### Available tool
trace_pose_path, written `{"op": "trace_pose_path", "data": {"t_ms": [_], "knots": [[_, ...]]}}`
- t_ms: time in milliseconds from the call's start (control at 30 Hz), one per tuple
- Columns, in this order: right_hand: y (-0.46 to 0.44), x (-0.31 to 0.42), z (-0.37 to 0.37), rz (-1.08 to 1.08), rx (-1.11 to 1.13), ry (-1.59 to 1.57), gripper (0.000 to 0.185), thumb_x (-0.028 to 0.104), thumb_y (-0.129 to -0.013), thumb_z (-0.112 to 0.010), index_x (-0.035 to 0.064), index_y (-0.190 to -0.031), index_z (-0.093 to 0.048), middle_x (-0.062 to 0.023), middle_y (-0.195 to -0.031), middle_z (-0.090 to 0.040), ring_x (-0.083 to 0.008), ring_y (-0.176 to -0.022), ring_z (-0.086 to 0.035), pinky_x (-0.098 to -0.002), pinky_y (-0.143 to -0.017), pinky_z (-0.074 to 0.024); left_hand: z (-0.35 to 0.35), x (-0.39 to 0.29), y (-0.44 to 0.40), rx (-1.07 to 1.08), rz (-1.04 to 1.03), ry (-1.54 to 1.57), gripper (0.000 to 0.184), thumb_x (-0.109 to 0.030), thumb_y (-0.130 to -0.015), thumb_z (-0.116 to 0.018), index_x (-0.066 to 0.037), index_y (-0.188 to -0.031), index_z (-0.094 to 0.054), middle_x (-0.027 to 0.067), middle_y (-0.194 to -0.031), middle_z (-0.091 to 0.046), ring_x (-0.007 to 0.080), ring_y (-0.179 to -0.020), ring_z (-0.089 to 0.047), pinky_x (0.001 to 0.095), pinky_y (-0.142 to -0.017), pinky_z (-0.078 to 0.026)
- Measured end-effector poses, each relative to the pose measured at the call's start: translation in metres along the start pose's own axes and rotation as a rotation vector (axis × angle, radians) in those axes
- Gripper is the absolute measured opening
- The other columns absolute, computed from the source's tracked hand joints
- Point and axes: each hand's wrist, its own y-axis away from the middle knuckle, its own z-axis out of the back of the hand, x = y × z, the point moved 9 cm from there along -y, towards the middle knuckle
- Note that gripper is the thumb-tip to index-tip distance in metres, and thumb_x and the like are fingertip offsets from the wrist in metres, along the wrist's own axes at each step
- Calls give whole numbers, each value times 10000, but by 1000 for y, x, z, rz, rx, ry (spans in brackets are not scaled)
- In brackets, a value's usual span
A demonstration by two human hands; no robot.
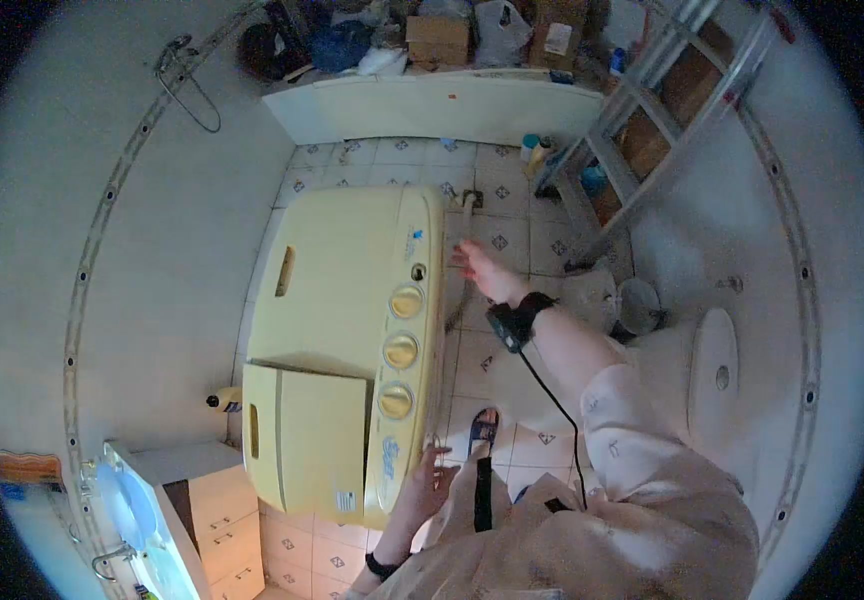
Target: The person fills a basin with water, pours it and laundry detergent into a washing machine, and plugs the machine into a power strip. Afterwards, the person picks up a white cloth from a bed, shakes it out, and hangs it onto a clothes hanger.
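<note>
A cream-yellow twin-tub washing machine (327, 290) stands in front of me with its lids down. Along its near side runs a control panel with three gold knobs (402, 351). My right hand (479, 268) hangs beside the far end of the panel, fingers stretched out and holding nothing. At the other end, my left hand (432, 478) is close against the machine's front, its fingers loosely bent and apart; whether it touches the casing I cannot tell. A black device (512, 325) with a cable is strapped to my right wrist.
A metal stepladder (642, 130) leans at the far right. Buckets (638, 305) and a toilet (717, 375) are on my right. A vanity with a sink (127, 505) is at lower left. Boxes and bags crowd a ledge (452, 105) at the back. A bottle (224, 400) stands behind the machine.
</note>
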Motion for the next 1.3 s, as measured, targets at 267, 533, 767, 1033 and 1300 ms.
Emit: {"op": "trace_pose_path", "data": {"t_ms": [267, 533, 767, 1033, 1300], "knots": [[-169, -12, 91, -213, -456, 131, 306, 443, -887, -548, 138, -894, -553, 19, -742, -568, -129, -603, -516, -280, -513, -365, 4, 33, -6, 183, 226, 315, 340, -47, -927, -476, 13, -1258, -424, 131, -1185, -549, 218, -910, -649, 306, -750, -540], [-255, -67, 133, -266, -227, -163, 250, 318, -916, -530, 75, -877, -574, -50, -713, -586, -154, -573, -525, -310, -491, -436, 2, 44, -4, 82, 235, 239, 281, -38, -912, -499, 20, -1186, -475, 145, -1132, -586, 218, -894, -660, 293, -722, -550], [-170, 58, 90, 203, -187, -40, 205, 272, -877, -624, 69, -869, -590, -36, -773, -616, -92, -607, -529, -240, -548, -460, 12, 33, -5, -58, 54, 84, 275, -114, -854, -589, -57, -1113, -517, 200, -871, -632, 345, -718, -642, 408, -615, -502], [72, 216, 6, 190, -132, -419, 264, 241, -890, -600, 64, -1081, -557, -54, -966, -623, -95, -676, -534, -188, -566, -427, 9, 6, 15, -98, -139, 138, 253, -2, -862, -549, 24, -1111, -509, 154, -1005, -626, 217, -784, -671, 307, -646, -526], [424, 176, 56, 296, -142, -272, 357, 191, -924, -525, 73, -1257, -472, -35, -969, -586, -110, -751, -543, -230, -618, -456, 17, 48, 109, -271, -193, 263, 146, -89, -912, -535, -3, -1027, -563, 88, -969, -631, 146, -701, -625, 263, -650, -531]]}}
